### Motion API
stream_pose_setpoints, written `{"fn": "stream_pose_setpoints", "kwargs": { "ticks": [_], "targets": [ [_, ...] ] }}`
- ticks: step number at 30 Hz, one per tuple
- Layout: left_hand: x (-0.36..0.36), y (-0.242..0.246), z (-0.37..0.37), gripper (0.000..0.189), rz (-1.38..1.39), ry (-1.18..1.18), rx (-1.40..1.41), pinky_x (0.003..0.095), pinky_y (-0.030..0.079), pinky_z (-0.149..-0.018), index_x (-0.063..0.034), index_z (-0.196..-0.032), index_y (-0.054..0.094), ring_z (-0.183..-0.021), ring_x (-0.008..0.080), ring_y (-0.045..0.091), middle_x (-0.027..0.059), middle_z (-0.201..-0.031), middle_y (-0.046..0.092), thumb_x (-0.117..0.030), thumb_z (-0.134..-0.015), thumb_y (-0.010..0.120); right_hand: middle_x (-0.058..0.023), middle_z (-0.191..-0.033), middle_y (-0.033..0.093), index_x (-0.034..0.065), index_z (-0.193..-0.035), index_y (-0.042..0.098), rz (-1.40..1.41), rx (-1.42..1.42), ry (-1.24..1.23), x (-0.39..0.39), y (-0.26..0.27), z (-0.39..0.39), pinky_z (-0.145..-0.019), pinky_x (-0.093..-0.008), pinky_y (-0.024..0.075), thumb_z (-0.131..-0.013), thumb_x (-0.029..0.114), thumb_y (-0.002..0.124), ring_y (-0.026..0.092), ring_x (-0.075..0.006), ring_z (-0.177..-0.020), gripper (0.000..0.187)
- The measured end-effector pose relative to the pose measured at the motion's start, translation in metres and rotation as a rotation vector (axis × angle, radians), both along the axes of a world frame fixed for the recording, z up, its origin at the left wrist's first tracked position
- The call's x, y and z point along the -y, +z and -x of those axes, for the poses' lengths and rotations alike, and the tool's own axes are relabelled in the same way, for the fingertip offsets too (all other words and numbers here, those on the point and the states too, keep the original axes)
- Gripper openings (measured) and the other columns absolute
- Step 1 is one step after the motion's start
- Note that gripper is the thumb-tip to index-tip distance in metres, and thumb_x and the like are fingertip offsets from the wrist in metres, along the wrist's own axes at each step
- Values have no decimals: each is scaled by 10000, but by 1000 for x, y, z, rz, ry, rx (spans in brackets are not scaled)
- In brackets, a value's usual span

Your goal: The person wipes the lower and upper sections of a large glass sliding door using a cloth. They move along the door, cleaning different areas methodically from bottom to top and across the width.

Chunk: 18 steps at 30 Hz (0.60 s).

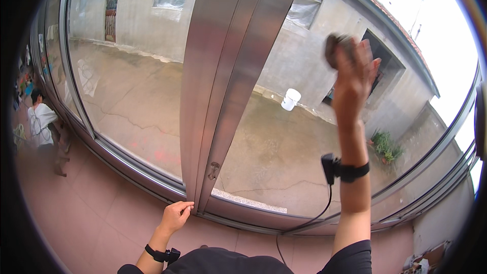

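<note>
My right hand is raised against the large glass pane of a metal-framed door, holding a dark, crumpled cloth or pad to it; the hand is blurred. Low down, beside the foot of the broad metal door frame, is my left hand, fingers bent together with nothing visible in them; whether it touches the frame is unclear. A small recessed latch sits in the frame above it. Both wrists wear black straps with small devices, and a cable hangs from the right one.
Pink floor tiles lie below the frame. At the far left a person in a white top bends near the glass. Through the panes show a white bucket, a green plant and a grey building. Boxes and scraps lie at lower right.
</note>
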<state>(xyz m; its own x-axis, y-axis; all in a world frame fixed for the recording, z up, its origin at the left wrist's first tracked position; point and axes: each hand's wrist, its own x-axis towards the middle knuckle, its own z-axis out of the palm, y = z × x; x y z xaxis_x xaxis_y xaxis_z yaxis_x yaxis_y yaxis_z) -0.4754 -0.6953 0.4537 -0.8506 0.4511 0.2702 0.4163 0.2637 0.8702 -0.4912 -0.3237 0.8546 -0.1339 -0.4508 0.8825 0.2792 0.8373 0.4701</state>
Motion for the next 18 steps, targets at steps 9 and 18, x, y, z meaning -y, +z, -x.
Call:
{"fn": "stream_pose_setpoints", "kwargs": {
  "ticks": [9,18],
  "targets": [
    [-24,1,2,194,-24,-83,-28,306,537,-671,-30,-1057,708,-742,227,682,107,-878,715,-68,-892,614,-138,-1375,541,88,-1115,708,49,217,187,13,-90,-7,-1139,-490,316,-799,-8,631,471,-331,-1326,339],
    [-27,4,17,193,-29,-80,-103,316,542,-682,-29,-1048,711,-758,253,689,121,-880,718,-84,-887,620,-75,-1452,493,124,-1038,717,-208,915,145,-8,-237,-53,-1170,-438,302,-865,165,597,430,-222,-1379,215]
  ]
}}
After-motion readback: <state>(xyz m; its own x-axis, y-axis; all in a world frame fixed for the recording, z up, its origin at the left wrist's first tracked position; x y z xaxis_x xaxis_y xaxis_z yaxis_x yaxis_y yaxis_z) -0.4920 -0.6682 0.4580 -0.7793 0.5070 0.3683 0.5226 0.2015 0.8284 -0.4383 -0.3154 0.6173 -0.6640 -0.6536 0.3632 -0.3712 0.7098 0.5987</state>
